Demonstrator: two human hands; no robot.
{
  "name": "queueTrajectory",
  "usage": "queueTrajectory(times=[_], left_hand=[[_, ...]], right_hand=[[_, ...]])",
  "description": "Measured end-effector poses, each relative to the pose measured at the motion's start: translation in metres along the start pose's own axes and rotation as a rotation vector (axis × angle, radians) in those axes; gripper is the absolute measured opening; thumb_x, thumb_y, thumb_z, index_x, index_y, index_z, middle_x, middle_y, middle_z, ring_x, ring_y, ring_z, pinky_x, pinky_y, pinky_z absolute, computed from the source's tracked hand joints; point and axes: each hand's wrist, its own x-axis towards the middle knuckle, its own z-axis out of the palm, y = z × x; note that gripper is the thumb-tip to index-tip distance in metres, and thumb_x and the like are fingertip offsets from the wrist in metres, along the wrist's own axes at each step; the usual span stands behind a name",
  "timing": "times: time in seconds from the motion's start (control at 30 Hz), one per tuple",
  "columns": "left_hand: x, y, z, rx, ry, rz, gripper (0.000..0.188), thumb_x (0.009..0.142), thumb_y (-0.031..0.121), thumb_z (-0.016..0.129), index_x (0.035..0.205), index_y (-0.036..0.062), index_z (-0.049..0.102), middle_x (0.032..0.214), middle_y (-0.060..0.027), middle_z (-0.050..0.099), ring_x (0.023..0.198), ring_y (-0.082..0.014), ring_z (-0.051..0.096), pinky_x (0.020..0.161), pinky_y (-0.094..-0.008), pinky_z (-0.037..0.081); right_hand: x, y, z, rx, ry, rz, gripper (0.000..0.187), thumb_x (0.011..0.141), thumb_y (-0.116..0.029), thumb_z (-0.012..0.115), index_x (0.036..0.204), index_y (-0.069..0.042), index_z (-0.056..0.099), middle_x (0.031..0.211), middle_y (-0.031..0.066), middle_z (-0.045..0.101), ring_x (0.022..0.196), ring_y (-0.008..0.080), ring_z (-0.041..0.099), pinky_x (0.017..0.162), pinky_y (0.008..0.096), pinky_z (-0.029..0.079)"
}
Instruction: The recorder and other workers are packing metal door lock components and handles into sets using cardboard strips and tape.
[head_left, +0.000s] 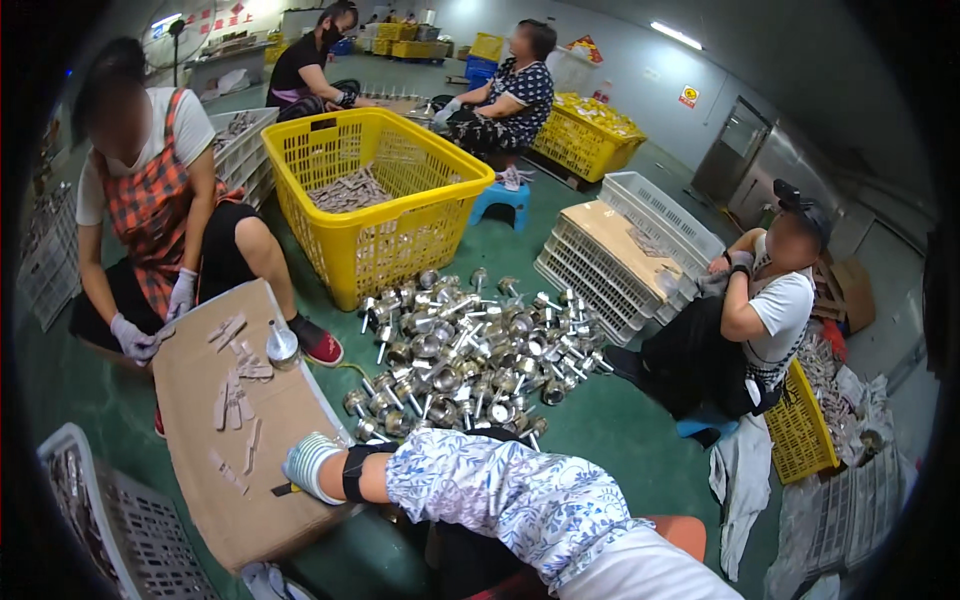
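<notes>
My right hand (312,468), in a striped glove with a black band at the wrist, rests at the near right edge of a cardboard-topped surface (200,440). Its fingers are hidden. A thin black object (286,489) sticks out from beside it; its kind is unclear. On the cardboard lie flat grey-brown strips (233,400) and a cup-shaped metal part with a stem (282,345). Beyond my sleeve spreads a heap of similar stemmed metal cups (460,350) on the green floor. My left hand is not in view.
Across the cardboard sits a gloved co-worker (150,210) in a checked apron. A large yellow crate (380,220) stands behind the heap. Another person (760,300) sits at right by stacked white crates (600,270). A grey crate (130,520) stands at lower left.
</notes>
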Motion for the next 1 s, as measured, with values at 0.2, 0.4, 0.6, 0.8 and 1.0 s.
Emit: queueTrajectory(times=[0.2, 0.4, 0.6, 0.8, 1.0], left_hand=[[-0.001, 0.000, -0.002, 0.050, -0.042, -0.009, 0.054, 0.061, 0.022, 0.060, 0.108, -0.0028, 0.055, 0.104, -0.0267, 0.055, 0.102, -0.0452, 0.048, 0.095, -0.0575, 0.036], [0.003, 0.003, -0.004, 0.061, -0.076, -0.052, 0.055, 0.060, 0.021, 0.061, 0.109, -0.0031, 0.055, 0.104, -0.0271, 0.055, 0.103, -0.0459, 0.048, 0.096, -0.0557, 0.036], [0.003, 0.002, -0.005, 0.055, -0.095, -0.064, 0.055, 0.057, 0.023, 0.062, 0.106, -0.0028, 0.058, 0.106, -0.0268, 0.055, 0.103, -0.0455, 0.048, 0.097, -0.0546, 0.035], [0.006, 0.007, -0.008, 0.047, -0.111, -0.076, 0.055, 0.057, 0.023, 0.062, 0.105, -0.0039, 0.058, 0.107, -0.0275, 0.056, 0.103, -0.0456, 0.049, 0.096, -0.0551, 0.036], [-0.003, -0.002, -0.003, 0.030, -0.096, -0.073, 0.049, 0.061, 0.023, 0.059, 0.101, -0.0051, 0.058, 0.107, -0.0284, 0.056, 0.101, -0.0470, 0.049, 0.095, -0.0556, 0.036]], right_hand=[[0.001, -0.006, -0.010, -0.027, -0.074, 0.005, 0.029, 0.077, -0.018, 0.070, 0.105, -0.009, 0.071, 0.106, 0.0115, 0.069, 0.099, 0.0298, 0.066, 0.075, 0.0431, 0.054], [-0.002, 0.003, -0.010, -0.033, -0.101, -0.026, 0.030, 0.072, -0.017, 0.073, 0.100, -0.008, 0.072, 0.100, 0.0112, 0.070, 0.094, 0.0301, 0.067, 0.073, 0.0421, 0.054], [-0.002, 0.001, -0.010, -0.135, -0.121, -0.023, 0.030, 0.066, -0.016, 0.077, 0.094, -0.009, 0.074, 0.094, 0.0104, 0.072, 0.090, 0.0282, 0.069, 0.070, 0.0397, 0.054], [0.002, 0.002, -0.007, -0.133, -0.161, -0.029, 0.030, 0.065, -0.015, 0.077, 0.094, -0.008, 0.074, 0.094, 0.0107, 0.072, 0.089, 0.0288, 0.069, 0.069, 0.0410, 0.054], [0.003, 0.002, -0.008, -0.112, -0.179, -0.030, 0.032, 0.065, -0.015, 0.077, 0.096, -0.009, 0.074, 0.095, 0.0103, 0.072, 0.090, 0.0294, 0.069, 0.070, 0.0414, 0.055]])
